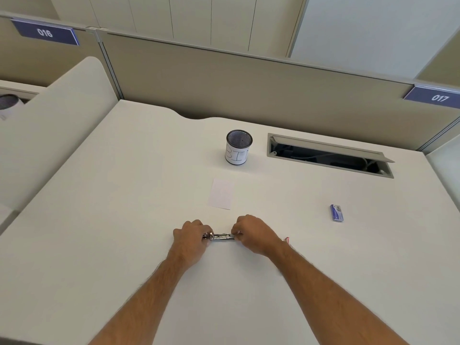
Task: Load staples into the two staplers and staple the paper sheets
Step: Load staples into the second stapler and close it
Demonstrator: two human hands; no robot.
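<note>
**Trainee:** Two hands are on one stapler (221, 237). Which step is this?

**Supervisor:** By all appearances, the loading step. The stapler lies on the desk (124, 220) near the front edge, its metal channel exposed between the hands. The left hand (190, 239) grips one end with curled fingers. The right hand (251, 235) pinches the other end with fingertips drawn together. Whether a staple strip is already seated in the channel cannot be told; the part is too small and half covered.

**Trainee:** Where are the remaining items?

**Supervisor:** The paper sheets (221, 194) lie flat just beyond the hands, towards the mesh cup (239, 147), which stands upright with a handwritten label. A small blue box (337, 213), probably the staple supply, lies well apart on the right. A red-and-white edge (286, 239) shows behind the right wrist. It may be the second stapler, but that is not confirmed.

**Trainee:** What does the next move call for?

**Supervisor:** The strip must sit straight in the channel, and the top must then close fully until it latches. The left hand should hold the base steady while the right hand works. The likely fault is a tilted strip, which jams the feed. No stapling of the sheets appears done yet.
</note>
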